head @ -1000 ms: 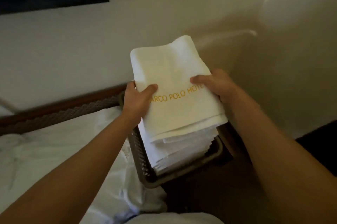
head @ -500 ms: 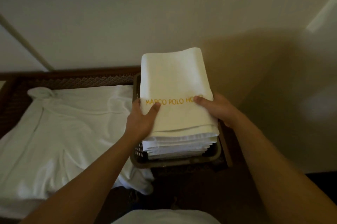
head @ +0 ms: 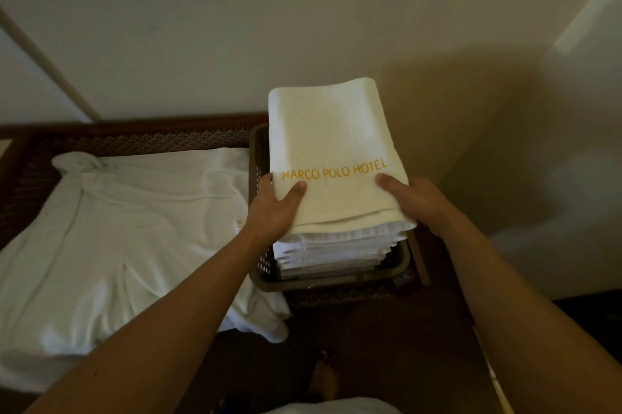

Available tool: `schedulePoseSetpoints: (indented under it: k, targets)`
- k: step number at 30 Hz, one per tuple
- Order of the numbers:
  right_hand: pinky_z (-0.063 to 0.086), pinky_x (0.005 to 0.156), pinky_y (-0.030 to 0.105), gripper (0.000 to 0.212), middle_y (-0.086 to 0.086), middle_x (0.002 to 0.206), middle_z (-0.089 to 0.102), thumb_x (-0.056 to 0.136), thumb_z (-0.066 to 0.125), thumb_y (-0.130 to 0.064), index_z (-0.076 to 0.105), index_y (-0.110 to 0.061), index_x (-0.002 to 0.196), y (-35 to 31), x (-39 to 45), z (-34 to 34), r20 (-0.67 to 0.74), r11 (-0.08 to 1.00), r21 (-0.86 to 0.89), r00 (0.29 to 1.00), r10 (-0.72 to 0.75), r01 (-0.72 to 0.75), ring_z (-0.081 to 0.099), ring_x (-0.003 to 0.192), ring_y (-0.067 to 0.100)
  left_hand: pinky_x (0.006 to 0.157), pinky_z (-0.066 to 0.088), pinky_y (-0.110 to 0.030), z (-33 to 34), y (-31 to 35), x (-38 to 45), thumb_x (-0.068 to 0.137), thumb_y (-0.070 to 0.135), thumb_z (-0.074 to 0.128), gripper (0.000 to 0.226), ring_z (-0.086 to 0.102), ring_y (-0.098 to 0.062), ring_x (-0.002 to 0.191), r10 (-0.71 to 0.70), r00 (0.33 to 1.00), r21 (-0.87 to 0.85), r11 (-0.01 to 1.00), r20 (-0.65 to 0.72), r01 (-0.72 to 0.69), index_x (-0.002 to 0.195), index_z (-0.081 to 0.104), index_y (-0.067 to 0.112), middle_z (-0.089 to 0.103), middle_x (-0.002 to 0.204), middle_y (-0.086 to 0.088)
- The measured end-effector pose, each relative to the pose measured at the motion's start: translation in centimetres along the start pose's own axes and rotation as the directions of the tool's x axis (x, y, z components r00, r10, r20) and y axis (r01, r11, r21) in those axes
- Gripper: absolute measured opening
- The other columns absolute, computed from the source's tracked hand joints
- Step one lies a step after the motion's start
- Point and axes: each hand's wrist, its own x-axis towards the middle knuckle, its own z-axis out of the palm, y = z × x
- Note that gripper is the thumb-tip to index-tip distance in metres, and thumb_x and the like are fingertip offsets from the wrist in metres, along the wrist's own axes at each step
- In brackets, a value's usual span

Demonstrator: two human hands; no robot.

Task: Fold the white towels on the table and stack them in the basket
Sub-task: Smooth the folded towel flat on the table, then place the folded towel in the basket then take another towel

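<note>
Towel (head: 331, 151) now lower on basket (head: 259, 157) stack, hands (head: 274, 208) gripping.

The brown perforated plastic basket (head: 261, 157) is filled above its rim by a stack of folded white towels (head: 333, 248), leaving no gap inside. The cream wall (head: 303, 26) closes the far side. Left, loose white cloth (head: 134, 228) covers the dark woven table (head: 134, 141).

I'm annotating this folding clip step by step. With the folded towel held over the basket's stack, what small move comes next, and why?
Probably let go: the folded towel appears to lie on the stack in the basket, while the left hand and right hand pinch its near corners.
</note>
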Motion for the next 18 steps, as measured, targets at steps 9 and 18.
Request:
schedulePoseSetpoints:
  k: [9,18]
  targets:
    - [0.022,0.115,0.063,0.077,0.02,0.163,0.013,0.096,0.053,-0.053,0.021,-0.015,0.155,-2.4,-6.1,10.6,-0.459,0.813,-0.577,0.855,-0.24,-0.081,0.021,0.146,0.043,0.09,0.057,-0.049,-7.8,-5.2,-3.4,0.101,0.058,0.047,0.057,0.069,-0.024,0.096,0.035,0.989,0.079,0.996,0.143,-0.046,0.148,0.04,0.026,0.065,0.11,0.002]
    - [0.004,0.117,0.07,0.077,0.009,0.168,-0.013,0.095,0.052,-0.045,0.012,-0.026,0.158,-5.3,-11.1,31.5,-0.139,0.624,-0.772,0.925,-0.354,0.123,-0.009,0.154,0.04,0.086,0.051,-0.03,-24.9,-15.1,-5.5,0.099,0.037,0.06,0.031,0.068,-0.018,0.103,0.003,0.999,0.149,0.989,0.045,-0.01,0.128,0.062,0.025,0.064,0.118,0.008]
